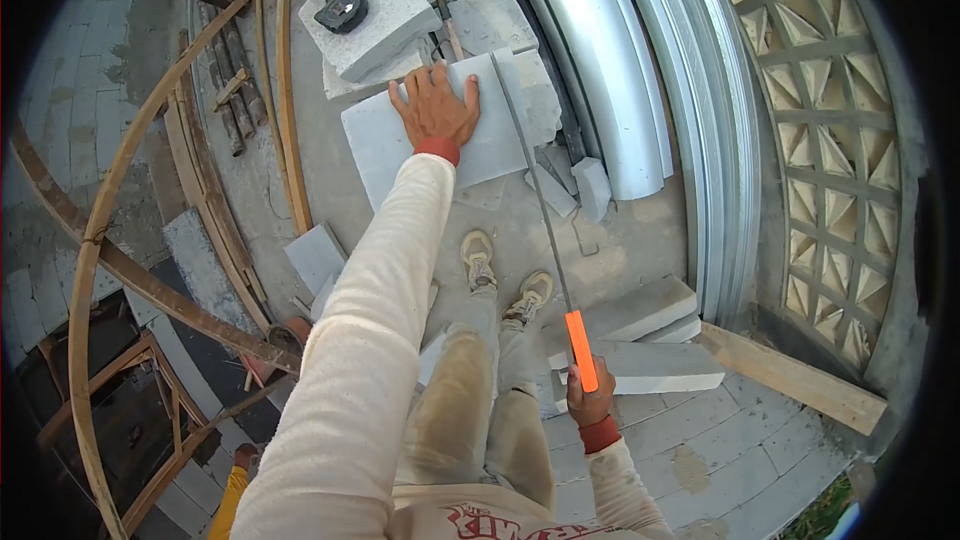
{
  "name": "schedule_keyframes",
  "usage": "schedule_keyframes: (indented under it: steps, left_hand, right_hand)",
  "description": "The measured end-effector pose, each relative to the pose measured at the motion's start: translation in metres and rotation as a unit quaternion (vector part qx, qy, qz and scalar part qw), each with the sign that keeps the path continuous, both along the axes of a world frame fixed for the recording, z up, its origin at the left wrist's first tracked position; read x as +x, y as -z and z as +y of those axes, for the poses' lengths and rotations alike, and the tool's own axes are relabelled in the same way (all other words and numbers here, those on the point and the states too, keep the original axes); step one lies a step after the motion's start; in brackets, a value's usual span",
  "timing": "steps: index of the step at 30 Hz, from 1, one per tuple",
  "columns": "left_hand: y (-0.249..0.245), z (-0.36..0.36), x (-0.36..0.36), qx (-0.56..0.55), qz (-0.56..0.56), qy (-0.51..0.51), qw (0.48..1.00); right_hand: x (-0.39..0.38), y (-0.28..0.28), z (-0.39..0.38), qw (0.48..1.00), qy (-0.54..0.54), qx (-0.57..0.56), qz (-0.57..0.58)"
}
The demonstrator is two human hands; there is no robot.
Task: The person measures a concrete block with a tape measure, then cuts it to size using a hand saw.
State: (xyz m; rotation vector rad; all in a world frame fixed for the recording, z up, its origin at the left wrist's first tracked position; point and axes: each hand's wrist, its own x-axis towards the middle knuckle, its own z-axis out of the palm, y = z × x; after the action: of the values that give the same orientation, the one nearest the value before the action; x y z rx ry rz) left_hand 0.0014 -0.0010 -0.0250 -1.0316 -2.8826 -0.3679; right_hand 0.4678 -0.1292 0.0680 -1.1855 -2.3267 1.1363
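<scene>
My left hand [436, 110] lies flat with fingers spread on top of a pale grey lightweight block [375, 150]. In my right hand [592, 398] is the orange handle of a hand saw [582, 350], fingers wrapped round it. The saw's long thin blade [540, 195] runs forward from the handle, and its far part overlaps the block near the right end. Behind the block, a black tape measure [342, 10] rests on another block [385, 25]. A hammer [449, 28] lies among the blocks there.
Curved-looking metal sheets [690, 110] stand along the right, beside a patterned breeze-block wall [830, 140]. More cut blocks [640, 365] and a plank [790, 375] lie at lower right. Wooden poles [285, 90] and boards lie left. Small offcuts [590, 188] sit near my feet.
</scene>
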Motion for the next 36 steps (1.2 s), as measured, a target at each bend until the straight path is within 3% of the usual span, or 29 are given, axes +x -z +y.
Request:
schedule_keyframes:
  steps: [6, 10, 14, 15, 18, 21, 23, 32, 34, 36]
  left_hand:
    - [-0.004, 0.003, -0.003, -0.027, 0.001, -0.019, 0.999]
    - [-0.001, 0.001, 0.004, -0.030, 0.007, -0.005, 1.000]
    - [0.000, -0.003, 0.005, -0.024, 0.005, 0.018, 1.000]
    - [0.001, -0.002, 0.003, -0.019, 0.008, 0.023, 1.000]
    - [0.006, -0.003, 0.001, -0.012, 0.015, 0.028, 0.999]
    - [0.002, 0.001, 0.001, -0.015, 0.017, 0.030, 0.999]
    - [0.004, 0.002, 0.002, -0.024, 0.013, 0.021, 0.999]
    - [-0.004, 0.002, 0.001, -0.020, -0.009, 0.022, 1.000]
    - [-0.001, 0.002, 0.000, -0.009, 0.000, 0.026, 1.000]
    - [0.002, 0.001, 0.002, -0.007, 0.007, 0.018, 1.000]
  right_hand:
    - [-0.008, 0.045, -0.010, 0.998, 0.042, 0.034, -0.043]
    - [0.004, 0.020, 0.026, 1.000, 0.008, -0.002, -0.004]
    - [0.008, 0.019, 0.007, 0.999, 0.001, -0.028, 0.022]
    - [0.001, 0.020, 0.005, 1.000, -0.014, 0.021, 0.008]
    - [-0.036, 0.037, 0.018, 0.999, 0.019, 0.011, 0.033]
    - [-0.128, 0.017, 0.079, 0.993, 0.043, -0.068, 0.083]
    - [-0.143, 0.009, 0.086, 0.992, 0.046, -0.094, 0.074]
    - [-0.014, -0.003, 0.012, 0.997, 0.027, -0.073, -0.006]
    - [-0.071, 0.001, 0.045, 0.998, 0.032, -0.035, 0.038]
    - [-0.143, 0.008, 0.092, 0.991, 0.049, -0.103, 0.062]
